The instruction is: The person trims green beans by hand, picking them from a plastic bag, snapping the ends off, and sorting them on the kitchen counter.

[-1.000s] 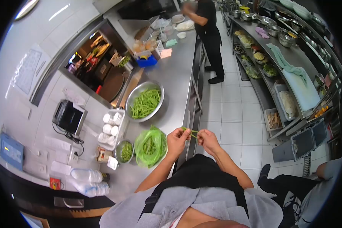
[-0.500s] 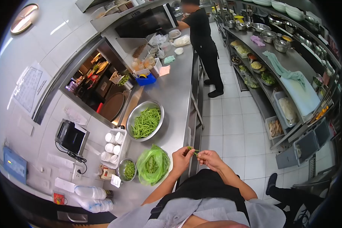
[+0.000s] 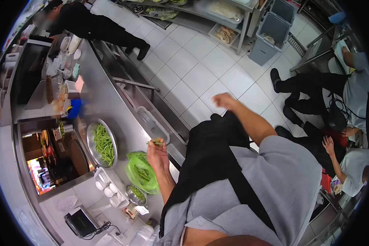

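Observation:
Over the edge of the steel counter [image 3: 121, 108], my left hand [image 3: 156, 155] is closed on a green bean [image 3: 155, 142] held between the thumb and fingertips. My right hand [image 3: 224, 101] is out over the floor, apart from the left one. Its fingers are curled in, and whatever they may hold is too small to make out. Beside my left hand lies a green plastic bag [image 3: 131, 167] with green beans in it. Behind the bag, a large steel bowl [image 3: 90, 141] holds many green beans. A small steel bowl [image 3: 132, 200] contains short green pieces.
White cups [image 3: 109, 190] stand in a basket by the wall. A grey bin [image 3: 263, 47] is across the tiled floor. One person in black [image 3: 90, 24] stands farther along the counter; other people [image 3: 352, 90] are at the right. Under the counter is a plastic basket [image 3: 151, 123].
The view has swung to the right and tilted. My hands were together at the bean; the right has moved away to the right, while the left keeps a bean.

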`<state>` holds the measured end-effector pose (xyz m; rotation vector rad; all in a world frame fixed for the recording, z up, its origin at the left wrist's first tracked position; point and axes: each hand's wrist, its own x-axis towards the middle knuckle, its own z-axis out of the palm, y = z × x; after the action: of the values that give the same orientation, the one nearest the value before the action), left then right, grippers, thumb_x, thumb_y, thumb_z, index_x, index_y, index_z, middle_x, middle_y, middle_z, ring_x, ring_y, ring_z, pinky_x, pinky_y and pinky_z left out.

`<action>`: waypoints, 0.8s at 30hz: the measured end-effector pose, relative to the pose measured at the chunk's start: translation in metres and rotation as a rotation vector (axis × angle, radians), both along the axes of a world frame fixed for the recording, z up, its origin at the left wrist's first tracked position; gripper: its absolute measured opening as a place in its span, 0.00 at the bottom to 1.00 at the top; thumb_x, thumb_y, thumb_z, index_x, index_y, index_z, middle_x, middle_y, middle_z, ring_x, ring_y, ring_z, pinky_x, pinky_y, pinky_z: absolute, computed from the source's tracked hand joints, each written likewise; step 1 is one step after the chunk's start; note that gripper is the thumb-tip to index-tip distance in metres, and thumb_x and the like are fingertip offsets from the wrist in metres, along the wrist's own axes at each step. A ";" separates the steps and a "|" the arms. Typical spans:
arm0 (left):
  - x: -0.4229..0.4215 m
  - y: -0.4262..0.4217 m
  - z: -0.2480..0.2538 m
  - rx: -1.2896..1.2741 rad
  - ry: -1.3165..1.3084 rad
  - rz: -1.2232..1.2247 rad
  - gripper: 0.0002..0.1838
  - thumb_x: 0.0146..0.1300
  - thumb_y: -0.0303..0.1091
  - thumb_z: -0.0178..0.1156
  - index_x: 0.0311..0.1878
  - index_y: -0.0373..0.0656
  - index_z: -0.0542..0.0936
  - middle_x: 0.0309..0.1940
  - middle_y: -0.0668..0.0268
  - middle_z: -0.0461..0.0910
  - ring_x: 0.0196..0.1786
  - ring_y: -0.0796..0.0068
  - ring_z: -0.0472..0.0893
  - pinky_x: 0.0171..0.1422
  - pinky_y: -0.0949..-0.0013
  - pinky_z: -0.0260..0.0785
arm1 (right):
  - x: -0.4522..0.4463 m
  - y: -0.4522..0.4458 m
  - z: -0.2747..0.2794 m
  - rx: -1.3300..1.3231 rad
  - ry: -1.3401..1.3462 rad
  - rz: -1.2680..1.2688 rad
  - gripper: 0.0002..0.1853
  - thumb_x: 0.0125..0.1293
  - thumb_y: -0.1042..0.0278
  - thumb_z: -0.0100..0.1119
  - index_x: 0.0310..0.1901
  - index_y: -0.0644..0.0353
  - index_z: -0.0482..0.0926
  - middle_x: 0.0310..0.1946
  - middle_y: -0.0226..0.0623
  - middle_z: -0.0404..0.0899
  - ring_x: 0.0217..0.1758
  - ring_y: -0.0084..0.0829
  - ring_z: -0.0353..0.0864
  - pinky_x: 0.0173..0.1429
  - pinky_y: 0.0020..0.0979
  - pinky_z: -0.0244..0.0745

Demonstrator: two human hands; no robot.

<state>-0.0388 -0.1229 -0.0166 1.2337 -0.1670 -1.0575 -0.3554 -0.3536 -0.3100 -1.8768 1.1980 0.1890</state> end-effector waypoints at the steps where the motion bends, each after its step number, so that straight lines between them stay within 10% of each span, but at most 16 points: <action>1: -0.005 0.003 -0.006 0.032 0.040 -0.005 0.11 0.77 0.38 0.56 0.52 0.40 0.77 0.46 0.56 0.84 0.50 0.63 0.84 0.56 0.63 0.79 | -0.049 -0.016 -0.014 -0.160 -0.119 -0.063 0.26 0.68 0.55 0.56 0.66 0.53 0.77 0.62 0.40 0.81 0.64 0.42 0.80 0.64 0.39 0.76; 2: -0.006 0.006 -0.011 0.065 0.079 -0.012 0.12 0.78 0.38 0.55 0.53 0.40 0.76 0.47 0.54 0.84 0.53 0.60 0.84 0.59 0.61 0.79 | -0.093 -0.047 -0.056 0.056 -0.400 -0.483 0.26 0.70 0.54 0.55 0.67 0.51 0.76 0.66 0.38 0.78 0.65 0.42 0.79 0.67 0.42 0.74; 4: -0.006 0.007 -0.021 0.091 0.127 -0.060 0.12 0.78 0.37 0.54 0.54 0.40 0.76 0.48 0.52 0.84 0.54 0.57 0.84 0.60 0.59 0.79 | -0.188 -0.125 -0.052 0.236 -1.042 -0.732 0.41 0.77 0.37 0.27 0.78 0.63 0.55 0.79 0.53 0.53 0.83 0.54 0.47 0.85 0.60 0.34; 8: -0.011 0.013 -0.032 0.070 0.302 -0.167 0.11 0.75 0.33 0.55 0.55 0.40 0.75 0.44 0.52 0.83 0.54 0.52 0.84 0.61 0.57 0.79 | -0.255 -0.188 0.105 -0.217 -0.748 -1.284 0.35 0.75 0.43 0.34 0.71 0.63 0.62 0.71 0.49 0.60 0.74 0.49 0.54 0.76 0.55 0.43; 12: -0.008 0.004 -0.048 0.088 0.408 -0.087 0.11 0.72 0.34 0.57 0.54 0.42 0.76 0.38 0.56 0.81 0.51 0.53 0.83 0.59 0.55 0.78 | -0.250 -0.142 0.023 -0.301 -0.455 -0.830 0.28 0.73 0.48 0.42 0.64 0.62 0.68 0.63 0.45 0.67 0.65 0.44 0.62 0.67 0.49 0.53; 17: 0.066 0.002 -0.014 -0.106 0.434 0.118 0.05 0.74 0.28 0.57 0.48 0.38 0.74 0.33 0.62 0.77 0.35 0.66 0.81 0.37 0.68 0.80 | -0.127 0.017 -0.098 0.267 -0.199 -0.256 0.20 0.71 0.56 0.51 0.56 0.61 0.76 0.52 0.40 0.76 0.54 0.38 0.72 0.56 0.42 0.65; 20: 0.163 0.000 0.015 -0.191 0.171 0.161 0.08 0.75 0.29 0.54 0.52 0.36 0.74 0.39 0.57 0.78 0.41 0.63 0.83 0.45 0.65 0.82 | -0.069 0.083 -0.101 0.288 -0.103 0.039 0.15 0.69 0.60 0.56 0.51 0.60 0.81 0.46 0.37 0.81 0.48 0.35 0.78 0.49 0.38 0.73; 24: 0.239 0.013 0.103 0.372 -0.422 0.310 0.25 0.77 0.39 0.55 0.67 0.30 0.66 0.61 0.44 0.74 0.62 0.53 0.78 0.67 0.47 0.74 | -0.043 0.055 -0.121 0.272 -0.379 0.074 0.10 0.67 0.67 0.62 0.45 0.59 0.87 0.39 0.35 0.87 0.42 0.30 0.84 0.46 0.33 0.81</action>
<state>0.1998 -0.1097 0.0863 1.7505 -0.0991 -0.5618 -0.3984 -0.2981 -0.4311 -1.6285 0.8029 0.0305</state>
